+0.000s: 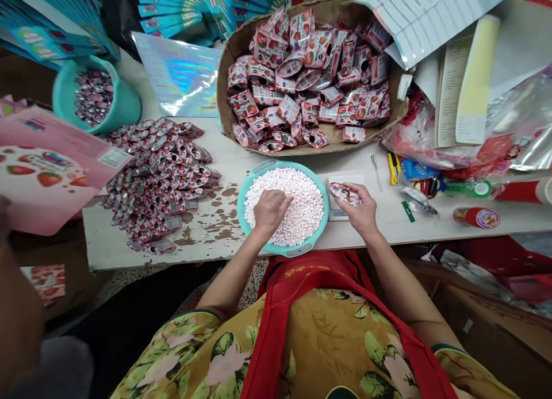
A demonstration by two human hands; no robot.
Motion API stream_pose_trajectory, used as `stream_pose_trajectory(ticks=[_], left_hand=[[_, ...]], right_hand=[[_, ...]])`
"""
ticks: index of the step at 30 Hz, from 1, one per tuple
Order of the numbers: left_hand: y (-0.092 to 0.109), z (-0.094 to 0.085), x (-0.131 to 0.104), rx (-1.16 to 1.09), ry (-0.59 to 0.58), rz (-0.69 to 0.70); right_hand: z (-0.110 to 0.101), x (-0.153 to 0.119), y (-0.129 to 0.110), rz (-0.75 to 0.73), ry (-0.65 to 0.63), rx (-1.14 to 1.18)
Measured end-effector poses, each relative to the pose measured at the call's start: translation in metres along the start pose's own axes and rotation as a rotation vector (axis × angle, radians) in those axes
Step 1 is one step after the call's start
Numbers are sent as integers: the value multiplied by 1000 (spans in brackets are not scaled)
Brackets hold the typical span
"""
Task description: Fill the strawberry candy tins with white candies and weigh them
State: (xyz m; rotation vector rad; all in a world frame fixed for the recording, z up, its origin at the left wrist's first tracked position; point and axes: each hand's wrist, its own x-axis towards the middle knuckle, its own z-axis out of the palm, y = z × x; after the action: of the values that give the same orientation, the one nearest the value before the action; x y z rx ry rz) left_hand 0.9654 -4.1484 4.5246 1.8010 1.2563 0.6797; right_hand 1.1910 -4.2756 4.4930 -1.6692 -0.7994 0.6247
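A turquoise basin [241,206] full of small white candies [297,215] stands at the table's front edge. My left hand [272,214] is in the basin, its fingers curled down into the candies; the fingertips are hidden. Just right of the basin, my right hand [361,210] grips a small strawberry-printed candy packet [345,194], which lies tilted with one end toward the basin. Beneath and beside the packet is a small white digital scale [337,215], partly covered by the hand.
A cardboard box [228,48] of similar packets stands behind the basin. Many packets [164,175] stand in rows at left, near a turquoise bucket [129,103]. Another person's arm [19,307] and a pink printed sheet [52,169] are far left. A yellow cutter [393,168] lies at right.
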Motion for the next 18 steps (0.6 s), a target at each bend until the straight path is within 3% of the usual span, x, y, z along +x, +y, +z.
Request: stream_pose_trajectory(ticks=[5,7,10,12,14,16,18], left_hand=[[-22,12,5,323,28,128],[-26,21,10,400,-31,181],[-30,33,12,531,-103,177],[-31,37,11,608,-109,141],[-32,38,9,652,-102,121],[-35,39,8,674,-98,132],[-41,39,7,672,-83,160]], right_hand=[[-15,28,56,45,44,-130],[-19,34,55,50,45,-186],[-18,61,25,-109,82,-285],[0,102,2,-232,43,-296],[34,157,-6,-250,-91,-290],[76,210,3,-206,-207,-313],[112,247,19,-122,-299,-308]])
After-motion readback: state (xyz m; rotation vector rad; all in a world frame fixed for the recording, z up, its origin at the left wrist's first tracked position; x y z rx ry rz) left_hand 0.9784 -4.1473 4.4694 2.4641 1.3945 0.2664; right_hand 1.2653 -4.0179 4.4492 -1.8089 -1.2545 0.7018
